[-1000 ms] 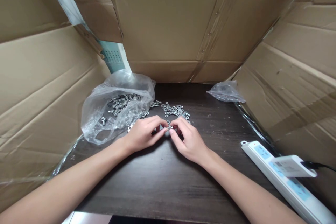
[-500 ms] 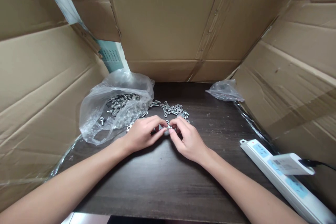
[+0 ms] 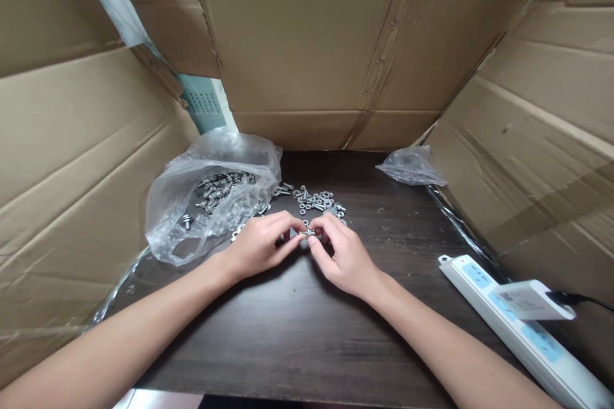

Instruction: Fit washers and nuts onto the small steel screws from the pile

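Note:
Between my two hands, over the dark table point(image 3: 297, 332), is a small metal bolt point(image 3: 309, 232), mostly covered by fingertips. My left hand point(image 3: 263, 239) pinches its left end with thumb and forefinger. My right hand point(image 3: 340, 249) pinches at its right end, where a nut seems to sit; the fingers hide the detail. Just beyond the fingertips lies a loose pile of bolts, nuts and washers point(image 3: 314, 200). Left of it, an open clear plastic bag point(image 3: 165, 198) holds many bolts point(image 3: 223, 190), and some hardware beside it is partly hidden by my left hand.
A small clear bag point(image 3: 412, 165) lies at the back right. Along the right side runs a white power strip point(image 3: 472, 291) with a white charger point(image 3: 532, 300) and black cable plugged in. Cardboard walls point(image 3: 311, 32) enclose the table at the back and both sides.
Almost nothing differs. The fingertips of my right hand have shifted very slightly at the bolt; both arms and the pile stay where they were.

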The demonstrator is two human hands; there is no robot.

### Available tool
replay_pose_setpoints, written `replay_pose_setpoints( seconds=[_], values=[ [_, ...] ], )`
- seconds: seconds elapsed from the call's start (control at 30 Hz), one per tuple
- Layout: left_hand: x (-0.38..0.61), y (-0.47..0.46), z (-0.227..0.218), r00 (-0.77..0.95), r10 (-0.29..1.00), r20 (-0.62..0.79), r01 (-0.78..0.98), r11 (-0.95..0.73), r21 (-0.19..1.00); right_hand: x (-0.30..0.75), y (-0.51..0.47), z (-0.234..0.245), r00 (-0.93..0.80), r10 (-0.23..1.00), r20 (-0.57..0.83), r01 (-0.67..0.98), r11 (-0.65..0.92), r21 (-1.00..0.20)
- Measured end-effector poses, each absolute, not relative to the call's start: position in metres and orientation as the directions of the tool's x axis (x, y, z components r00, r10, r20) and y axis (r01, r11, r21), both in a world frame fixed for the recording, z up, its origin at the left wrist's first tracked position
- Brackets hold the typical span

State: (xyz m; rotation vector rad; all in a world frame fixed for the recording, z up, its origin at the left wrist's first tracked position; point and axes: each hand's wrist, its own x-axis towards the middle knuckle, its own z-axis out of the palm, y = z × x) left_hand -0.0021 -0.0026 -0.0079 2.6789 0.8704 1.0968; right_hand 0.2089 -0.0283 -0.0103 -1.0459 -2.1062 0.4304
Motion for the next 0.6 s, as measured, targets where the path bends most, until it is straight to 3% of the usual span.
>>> replay_pose_setpoints(
  seconds=[0.6],
  values=[
    [-0.0024,-0.0024,-0.0081,0.569,0.551,0.610,0.457,-0.829,0.323,0.2095,-0.0293,-0.0086,-0.402,0.795,0.455,0.543,0.607,-0.581]
  ],
)
